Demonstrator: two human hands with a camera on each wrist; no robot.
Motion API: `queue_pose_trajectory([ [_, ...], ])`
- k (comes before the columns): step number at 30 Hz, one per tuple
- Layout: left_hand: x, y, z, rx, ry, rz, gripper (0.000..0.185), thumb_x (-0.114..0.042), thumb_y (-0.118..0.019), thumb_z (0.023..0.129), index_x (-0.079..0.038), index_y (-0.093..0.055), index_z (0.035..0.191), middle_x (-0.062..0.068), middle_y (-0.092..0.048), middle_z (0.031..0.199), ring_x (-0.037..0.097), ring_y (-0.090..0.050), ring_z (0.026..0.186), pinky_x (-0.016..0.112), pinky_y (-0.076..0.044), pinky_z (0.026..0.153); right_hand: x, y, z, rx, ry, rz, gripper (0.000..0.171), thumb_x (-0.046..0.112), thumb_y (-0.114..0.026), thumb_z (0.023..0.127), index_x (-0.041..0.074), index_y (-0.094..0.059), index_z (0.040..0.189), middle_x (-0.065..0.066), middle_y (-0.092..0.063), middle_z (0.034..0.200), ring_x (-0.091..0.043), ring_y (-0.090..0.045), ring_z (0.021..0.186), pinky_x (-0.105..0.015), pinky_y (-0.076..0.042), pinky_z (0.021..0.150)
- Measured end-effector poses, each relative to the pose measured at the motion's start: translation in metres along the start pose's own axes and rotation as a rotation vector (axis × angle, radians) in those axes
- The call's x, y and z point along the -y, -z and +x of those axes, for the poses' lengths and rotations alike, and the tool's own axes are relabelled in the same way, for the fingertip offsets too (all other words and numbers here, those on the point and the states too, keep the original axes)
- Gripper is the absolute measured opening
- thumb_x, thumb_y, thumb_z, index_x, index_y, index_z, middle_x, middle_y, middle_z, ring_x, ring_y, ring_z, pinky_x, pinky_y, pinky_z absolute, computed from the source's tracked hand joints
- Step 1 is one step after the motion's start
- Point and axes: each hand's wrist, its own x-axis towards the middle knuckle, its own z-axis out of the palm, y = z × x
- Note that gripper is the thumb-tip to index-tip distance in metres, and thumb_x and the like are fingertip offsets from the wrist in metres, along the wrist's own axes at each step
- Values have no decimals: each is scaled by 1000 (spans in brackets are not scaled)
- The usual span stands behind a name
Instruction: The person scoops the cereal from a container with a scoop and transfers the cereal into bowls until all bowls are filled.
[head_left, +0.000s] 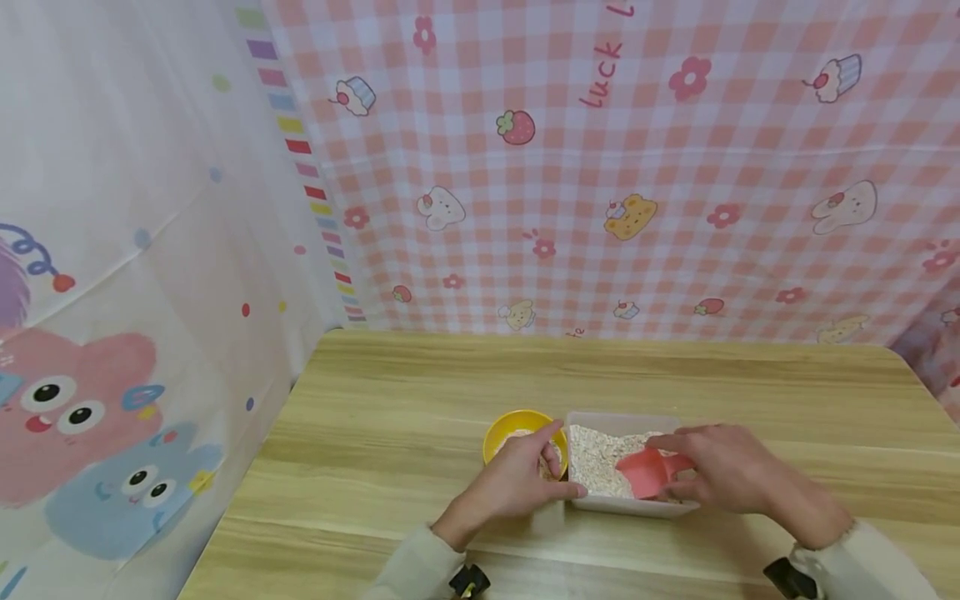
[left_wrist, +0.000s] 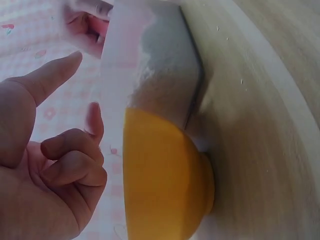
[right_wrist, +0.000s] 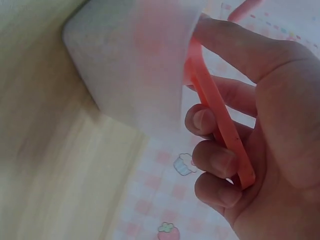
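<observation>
A translucent plastic tub (head_left: 628, 505) (left_wrist: 165, 65) (right_wrist: 130, 65) full of pale oat flakes (head_left: 596, 458) stands on the wooden table (head_left: 390, 392), touching a small yellow bowl (head_left: 504, 429) (left_wrist: 165, 185) on its left. My right hand (head_left: 720, 475) (right_wrist: 250, 135) grips the handle of a pink scoop (head_left: 647, 472) (right_wrist: 220, 120), whose cup lies in the flakes. My left hand (head_left: 517, 483) (left_wrist: 50, 165) hovers over the bowl beside the tub's left rim, index finger and thumb extended, other fingers curled, holding nothing.
Pink checked cloth (head_left: 637, 167) hangs behind the table and a white cartoon curtain (head_left: 112, 292) on the left. The table's left edge (head_left: 247, 475) drops off beside the curtain. A few flakes lie in the bowl.
</observation>
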Motion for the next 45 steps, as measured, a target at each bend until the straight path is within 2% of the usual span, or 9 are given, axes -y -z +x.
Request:
queue_pose_trajectory([
  [7, -2, -7, 2, 42, 12, 14, 97, -29, -85, 79, -1, -31, 154, -10, -56, 75, 2, -42, 57, 18, -40, 57, 0, -8, 2, -55, 54, 16, 56, 48, -79, 79, 13, -70, 121, 1, -73, 106, -11, -64, 83, -37, -51, 68],
  [16, -5, -11, 4, 52, 37, 42, 94, -28, -84, 80, 0, -32, 153, -14, -55, 72, 1, -44, 58, 15, -42, 65, 7, -14, 8, -95, 68, 5, 56, 51, -77, 81, 14, -69, 122, -3, -73, 110, -20, -69, 89, -39, -53, 69],
  [21, -6, -11, 5, 43, 24, 40, 92, -27, -84, 80, 1, -33, 152, -13, -54, 71, 1, -43, 58, 16, -42, 65, 10, -18, 11, -121, 75, 33, 54, 49, -77, 81, 14, -70, 121, -1, -73, 109, -16, -68, 88, -36, -52, 67],
  [28, -7, -11, 4, 44, 29, 37, 91, -26, -84, 80, 2, -35, 151, -13, -54, 71, 1, -43, 59, 16, -42, 66, 10, -23, 10, -119, 43, 82, 50, 44, -80, 80, 19, -69, 122, 3, -72, 106, -3, -55, 75, -25, -42, 60],
  [40, -7, -10, 4, 50, 33, 39, 90, -25, -84, 80, 2, -35, 150, -13, -54, 71, 1, -43, 58, 16, -42, 62, 9, -25, 8, -172, 73, 79, 47, 40, -81, 79, 19, -70, 119, 5, -73, 103, -2, -56, 76, -26, -43, 60],
  [45, -7, -10, 4, 45, 32, 44, 90, -24, -84, 80, 3, -36, 150, -13, -54, 70, 1, -43, 57, 16, -41, 60, 9, -24, 6, -179, 59, 81, 49, 40, -81, 79, 18, -70, 121, 4, -72, 105, -3, -57, 77, -27, -45, 63],
])
